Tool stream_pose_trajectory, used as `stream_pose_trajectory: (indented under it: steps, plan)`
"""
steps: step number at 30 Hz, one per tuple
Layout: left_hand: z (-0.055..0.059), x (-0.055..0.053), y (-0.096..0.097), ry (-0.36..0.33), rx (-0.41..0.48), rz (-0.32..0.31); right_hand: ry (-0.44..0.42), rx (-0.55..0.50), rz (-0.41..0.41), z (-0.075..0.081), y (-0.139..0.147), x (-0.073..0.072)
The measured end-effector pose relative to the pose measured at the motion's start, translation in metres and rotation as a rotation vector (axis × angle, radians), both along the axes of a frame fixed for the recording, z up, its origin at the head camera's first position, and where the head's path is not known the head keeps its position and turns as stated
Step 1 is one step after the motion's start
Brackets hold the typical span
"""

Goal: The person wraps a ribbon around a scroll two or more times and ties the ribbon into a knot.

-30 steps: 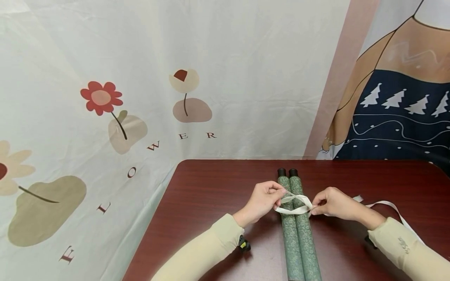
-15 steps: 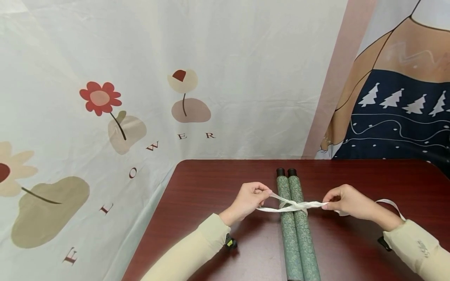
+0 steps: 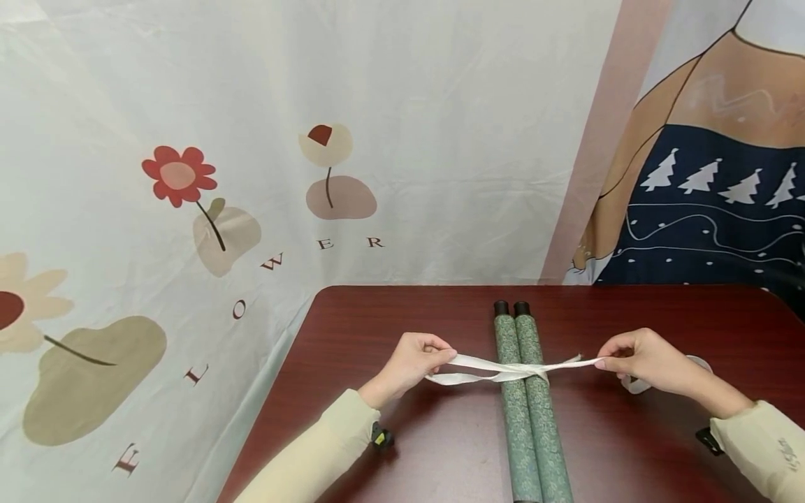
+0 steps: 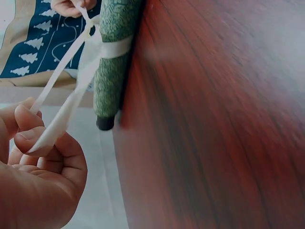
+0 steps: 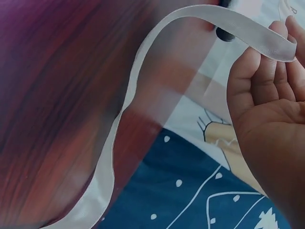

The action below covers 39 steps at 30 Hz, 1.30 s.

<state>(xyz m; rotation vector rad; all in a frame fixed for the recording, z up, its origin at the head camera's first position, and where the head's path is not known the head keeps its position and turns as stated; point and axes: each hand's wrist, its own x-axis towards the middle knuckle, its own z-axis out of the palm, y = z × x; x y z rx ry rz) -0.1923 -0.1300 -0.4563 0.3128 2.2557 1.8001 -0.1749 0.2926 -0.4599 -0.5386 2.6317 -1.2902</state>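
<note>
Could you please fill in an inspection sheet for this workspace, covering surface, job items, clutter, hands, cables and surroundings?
Surface: table, dark red with wood grain.
Job items: two green rolls, black-ended, lying side by side; white ribbon crossing over both and drawn out to either side.
Clutter: nothing seen.
Hands: left hand pinches ribbon left of the rolls; right hand pinches it right of them, with a loose length trailing.
Cables: nothing seen.
Surroundings: printed cloth behind the table.
</note>
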Motion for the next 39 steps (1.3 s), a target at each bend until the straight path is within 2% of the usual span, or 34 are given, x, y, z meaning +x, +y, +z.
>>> stream_pose_trajectory:
  steps: [4, 11, 15, 21, 28, 31, 35, 39]
  plan:
    - [0.000, 0.001, -0.013, -0.007, -0.023, 0.014, -0.004, 0.021, -0.032, 0.001, 0.008, 0.002]
    - [0.001, 0.001, -0.036, -0.005, -0.044, 0.069, -0.068, 0.019, -0.090, 0.004, 0.018, 0.005]
    - [0.000, 0.001, -0.049, 0.000, -0.062, 0.087, -0.099, 0.020, -0.095, 0.003, 0.028, 0.007]
    - [-0.001, 0.000, -0.064, 0.016, -0.081, 0.112, -0.045, 0.107, -0.112, -0.002, 0.040, 0.010]
    - [-0.005, 0.000, -0.079, 0.041, -0.136, 0.099, -0.048, 0.114, -0.102, -0.005, 0.048, 0.013]
    - [-0.005, -0.001, -0.086, 0.074, -0.193, 0.055, -0.007, 0.138, -0.108, -0.006, 0.051, 0.013]
    - [-0.005, -0.002, -0.095, 0.136, -0.277, 0.000, 0.093, 0.180, -0.107, -0.009, 0.055, 0.014]
    - [-0.006, -0.003, -0.104, 0.163, -0.341, -0.009, 0.192, 0.202, -0.087, -0.011, 0.060, 0.014]
